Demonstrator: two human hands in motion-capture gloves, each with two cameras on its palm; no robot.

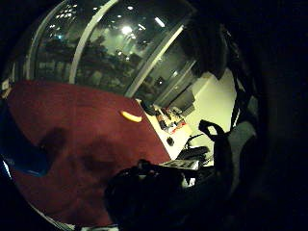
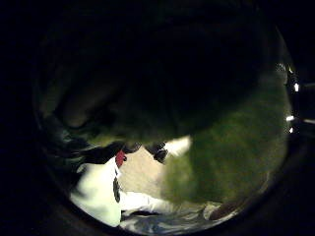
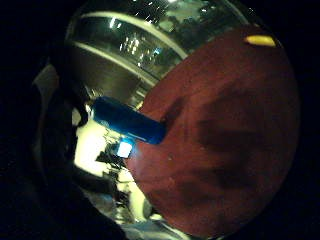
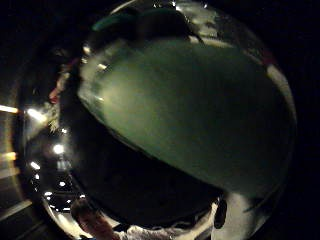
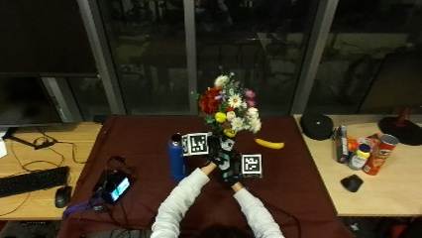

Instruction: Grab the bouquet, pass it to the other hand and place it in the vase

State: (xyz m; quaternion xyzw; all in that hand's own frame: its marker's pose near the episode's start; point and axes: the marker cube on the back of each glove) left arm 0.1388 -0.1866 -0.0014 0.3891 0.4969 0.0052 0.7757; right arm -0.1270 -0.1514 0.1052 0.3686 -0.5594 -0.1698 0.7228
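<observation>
You hold the bouquet (image 5: 229, 108) upright above the dark red tablecloth (image 5: 145, 144), both your left hand (image 5: 215, 154) and right hand (image 5: 232, 171) closed around its stems. The blue vase (image 5: 176, 159) stands just beside your left hand; a banana (image 5: 269, 144) lies near the right.

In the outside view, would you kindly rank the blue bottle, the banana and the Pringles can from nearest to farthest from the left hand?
From the left hand:
1. Blue bottle, just to its left.
2. Banana, to the right on the cloth.
3. Pringles can, far right on the wooden table.
</observation>
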